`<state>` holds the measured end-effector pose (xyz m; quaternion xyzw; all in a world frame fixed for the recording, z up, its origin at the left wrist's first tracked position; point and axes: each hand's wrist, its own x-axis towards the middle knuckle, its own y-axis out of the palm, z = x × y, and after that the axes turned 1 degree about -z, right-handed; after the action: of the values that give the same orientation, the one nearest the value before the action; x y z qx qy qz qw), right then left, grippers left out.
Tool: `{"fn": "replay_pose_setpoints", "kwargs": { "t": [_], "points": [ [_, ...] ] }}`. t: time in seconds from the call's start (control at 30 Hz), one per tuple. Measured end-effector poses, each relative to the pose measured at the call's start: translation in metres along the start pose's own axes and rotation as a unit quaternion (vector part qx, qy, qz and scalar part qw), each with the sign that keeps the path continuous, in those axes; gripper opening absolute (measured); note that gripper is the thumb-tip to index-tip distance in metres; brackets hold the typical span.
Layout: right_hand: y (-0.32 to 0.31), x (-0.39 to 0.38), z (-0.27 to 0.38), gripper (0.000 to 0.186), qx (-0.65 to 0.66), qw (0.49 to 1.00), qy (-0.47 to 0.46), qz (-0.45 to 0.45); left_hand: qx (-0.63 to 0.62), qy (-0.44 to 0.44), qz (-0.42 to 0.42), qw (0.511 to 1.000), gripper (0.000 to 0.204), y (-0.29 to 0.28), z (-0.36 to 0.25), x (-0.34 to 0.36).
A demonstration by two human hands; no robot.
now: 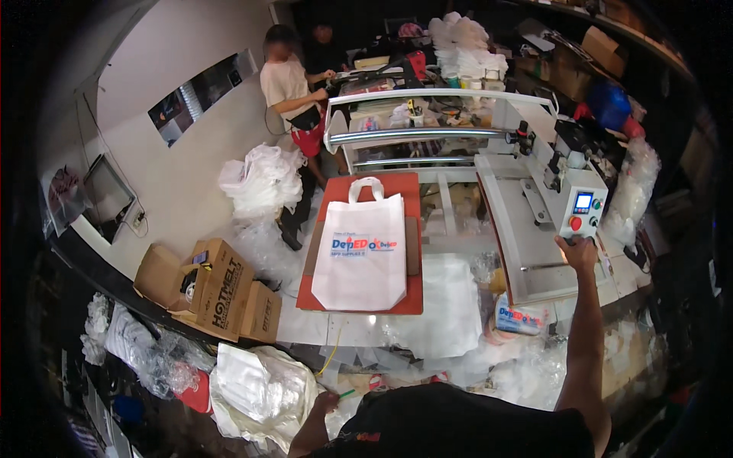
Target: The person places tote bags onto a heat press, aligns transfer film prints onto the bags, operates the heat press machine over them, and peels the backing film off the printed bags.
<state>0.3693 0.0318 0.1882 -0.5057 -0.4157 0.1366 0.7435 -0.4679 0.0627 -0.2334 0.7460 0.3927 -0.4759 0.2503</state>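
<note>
On the right, my right hand (578, 252) reaches forward with its fingers closed round the handle under the control box (584, 202) of a heat press. The press head (534, 252) is a wide pale plate, swung to the right. Left of it, a white tote bag (359, 278) with a blue and red print lies flat on the red lower platen (305, 301), handles away from me. My left hand (327, 402) is low by my body, fingers curled; a small green thing (347, 394) pokes out beside them, its kind unclear.
White bags wrapped in clear plastic (263, 393) are heaped at the lower left, near open cardboard boxes (206, 290). A printed pack (519, 317) stands under the press head. Steel rails (427, 136) cross behind the platen. Two people work at a cluttered table farther back.
</note>
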Motion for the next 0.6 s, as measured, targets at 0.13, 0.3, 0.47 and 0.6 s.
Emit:
{"fn": "replay_pose_setpoints", "kwargs": {
  "t": [0.13,0.3,0.47,0.6],
  "points": [
    [0.001,-0.010,0.026,0.066,-0.024,1.000,0.006,-0.012,-0.017,0.009,-0.012,1.000,0.022,0.001,0.008,-0.003],
    [0.001,-0.035,0.097,0.056,0.021,0.997,-0.048,-0.056,-0.135,-0.022,0.220,0.966,0.014,0.005,0.018,-0.001],
    [-0.005,-0.058,0.136,0.030,0.272,0.949,-0.152,0.041,0.146,0.231,0.236,0.933,0.012,0.044,-0.005,0.000],
    [0.003,-0.057,0.163,0.024,0.324,0.904,-0.278,-0.011,0.212,0.277,0.098,0.932,0.011,0.075,-0.003,0.006]
  ]
}}
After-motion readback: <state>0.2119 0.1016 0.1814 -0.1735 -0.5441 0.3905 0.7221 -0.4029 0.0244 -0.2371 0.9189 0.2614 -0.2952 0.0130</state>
